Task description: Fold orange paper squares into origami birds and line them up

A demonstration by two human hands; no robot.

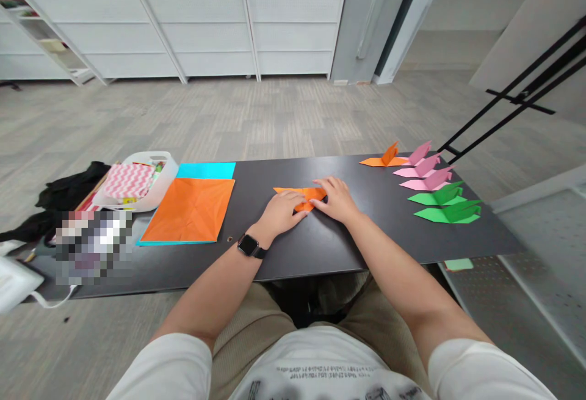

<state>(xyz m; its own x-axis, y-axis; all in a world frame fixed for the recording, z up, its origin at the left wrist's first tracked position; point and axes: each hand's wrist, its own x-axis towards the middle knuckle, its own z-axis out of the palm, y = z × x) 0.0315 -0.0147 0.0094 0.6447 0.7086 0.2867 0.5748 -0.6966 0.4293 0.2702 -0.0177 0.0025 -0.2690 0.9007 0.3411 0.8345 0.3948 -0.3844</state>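
Note:
A small folded orange paper (309, 194) lies flat on the dark table, between both hands. My left hand (279, 212) covers its left part, fingers bent over it and the thumb at its near edge. My right hand (339, 201) grips the right end, with the fingers along the far side and the thumb pressing on the near side. The paper's left tip and its middle show; the rest is under my fingers.
Folded paper birds stand at the table's right: one orange (389, 157), pink ones (425, 184) and green ones (447, 213). Left lie orange sheets (188, 210) over cyan sheets (208, 170). Beyond are a white basket (165, 183), black cloth (73, 187) and a white device (17, 283).

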